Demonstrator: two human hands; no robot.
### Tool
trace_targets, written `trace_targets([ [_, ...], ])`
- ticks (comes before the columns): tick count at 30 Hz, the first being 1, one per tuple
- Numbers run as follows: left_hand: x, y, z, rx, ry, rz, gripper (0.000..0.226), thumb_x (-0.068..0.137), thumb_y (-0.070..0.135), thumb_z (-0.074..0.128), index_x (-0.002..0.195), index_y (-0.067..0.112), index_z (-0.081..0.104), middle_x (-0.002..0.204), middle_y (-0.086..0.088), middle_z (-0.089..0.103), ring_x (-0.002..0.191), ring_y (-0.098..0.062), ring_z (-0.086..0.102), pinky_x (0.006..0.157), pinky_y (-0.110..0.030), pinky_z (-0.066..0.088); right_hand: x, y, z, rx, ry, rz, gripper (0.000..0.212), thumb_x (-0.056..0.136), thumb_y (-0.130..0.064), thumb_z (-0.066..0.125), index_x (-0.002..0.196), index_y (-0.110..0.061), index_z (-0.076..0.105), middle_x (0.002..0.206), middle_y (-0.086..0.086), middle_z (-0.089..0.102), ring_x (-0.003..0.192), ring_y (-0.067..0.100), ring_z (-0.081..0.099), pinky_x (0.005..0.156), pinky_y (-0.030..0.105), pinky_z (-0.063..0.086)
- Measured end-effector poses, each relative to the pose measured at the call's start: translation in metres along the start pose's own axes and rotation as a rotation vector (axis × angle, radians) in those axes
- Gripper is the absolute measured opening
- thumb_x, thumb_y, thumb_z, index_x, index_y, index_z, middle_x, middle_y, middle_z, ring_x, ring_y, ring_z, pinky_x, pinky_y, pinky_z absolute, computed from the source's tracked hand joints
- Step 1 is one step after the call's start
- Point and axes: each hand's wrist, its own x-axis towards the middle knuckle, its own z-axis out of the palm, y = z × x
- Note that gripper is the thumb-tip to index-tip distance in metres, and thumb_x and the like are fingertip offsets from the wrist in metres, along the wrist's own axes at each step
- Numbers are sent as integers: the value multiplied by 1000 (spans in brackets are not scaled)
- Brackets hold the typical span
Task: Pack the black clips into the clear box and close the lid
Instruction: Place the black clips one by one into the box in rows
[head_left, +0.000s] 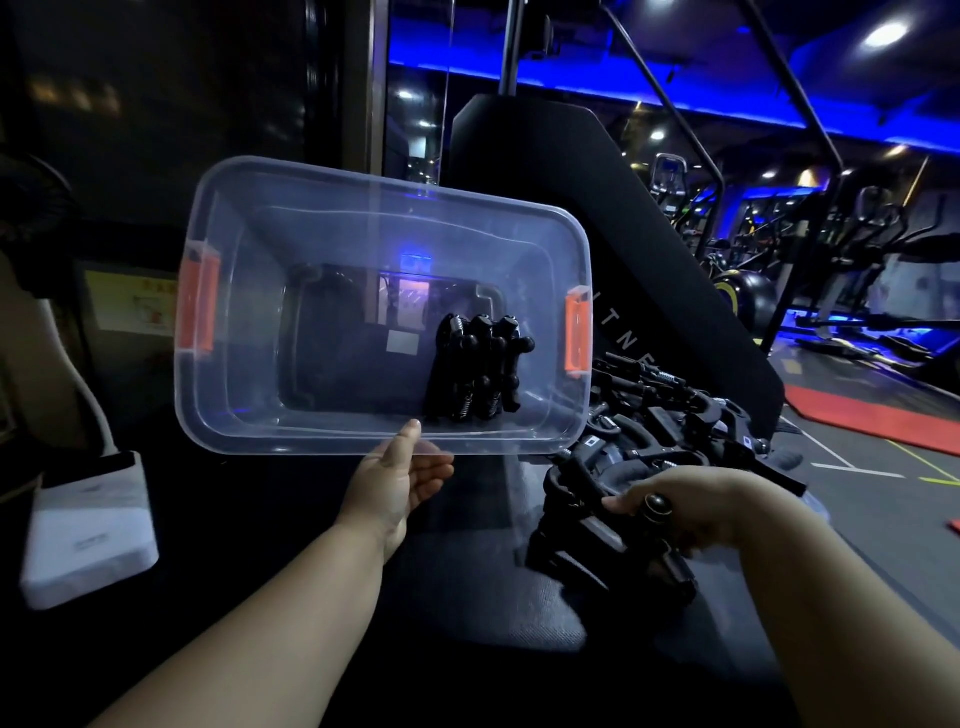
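Your right hand (691, 512) hides its fingers behind the black clips (613, 540). The white thing (88, 530) at lower left is blurry.

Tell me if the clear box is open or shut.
Open. Nothing covers the clear box: its inside shows past the rim, a few black clips lie in it, and the left hand pinches its near rim.

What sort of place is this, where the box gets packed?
Most likely a gym: exercise machines under blue lighting, a black exercise ball and a red floor mat are in the background.
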Motion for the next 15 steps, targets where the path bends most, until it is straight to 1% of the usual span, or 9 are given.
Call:
trace_targets([
  [2, 0, 0, 0, 0, 1, 0, 34, 97, 34, 48, 76, 9, 57, 67, -6, 69, 57, -11, 66, 61, -24, 49, 0, -1, -1, 16, -25, 5, 34, 62, -42, 77, 78, -15, 64, 82, 12, 62, 49, 16, 52, 45, 23, 30],
  [3, 0, 0, 1, 0, 2, -1, 34, 97, 34, 48, 76, 9, 57, 68, -6, 69, 57, -11, 66, 61, -24, 49, 1, -3, -2, 25, -37, 12, 27, 68, -40, 75, 76, -16, 64, 83, 12, 62, 48, 16, 52, 44, 22, 31],
  [4, 0, 0, 1, 1, 2, -1, 34, 97, 34, 48, 76, 9, 57, 69, -6, 69, 57, -11, 66, 61, -24, 49, -1, -6, -3, 19, -49, 21, 22, 76, -37, 72, 75, -17, 63, 80, 11, 62, 46, 16, 53, 44, 21, 32],
  [5, 0, 0, 1, 3, 1, -1, 34, 97, 34, 48, 76, 9, 57, 70, -7, 69, 57, -11, 66, 61, -24, 49, -2, -9, -4, -15, -57, 38, 22, 82, -36, 69, 73, -17, 62, 73, 9, 64, 43, 15, 53, 43, 19, 33],
  [7, -1, 1, 1, 4, 0, -2, 33, 97, 34, 48, 76, 9, 57, 73, -9, 68, 58, -11, 66, 63, -25, 49, -5, -16, -5, -130, -60, 77, 28, 85, -40, 66, 73, -15, 62, 63, 5, 65, 43, 14, 53, 45, 20, 36],
  [8, -2, 1, 1, 3, 0, -2, 33, 97, 34, 48, 76, 9, 57, 74, -9, 68, 59, -12, 65, 64, -25, 49, -7, -20, -6, -180, -52, 91, 29, 86, -40, 66, 76, -13, 63, 65, 6, 66, 45, 15, 55, 48, 21, 38],
  [11, -3, 2, 2, 7, 3, 1, 34, 97, 34, 48, 76, 9, 57, 71, -8, 69, 59, -12, 65, 64, -26, 49, -6, -31, -9, -286, 54, 81, 34, 80, -36, 75, 92, -6, 66, 75, 10, 68, 54, 19, 60, 52, 25, 42],
  [13, -3, 2, 3, 2, 8, -1, 34, 97, 33, 47, 75, 10, 56, 65, -5, 69, 57, -11, 65, 62, -25, 48, -3, -40, -8, -466, 170, 27, 30, 79, -33, 76, 90, -6, 68, 71, 5, 64, 56, 18, 57, 52, 24, 45],
  [15, -2, 2, 3, 0, 10, -1, 34, 98, 33, 47, 74, 10, 56, 62, -3, 70, 57, -11, 65, 62, -24, 48, -3, -49, -1, -716, 237, -25, 22, 81, -35, 71, 83, -15, 66, 67, -4, 58, 58, 13, 55, 53, 22, 45],
])
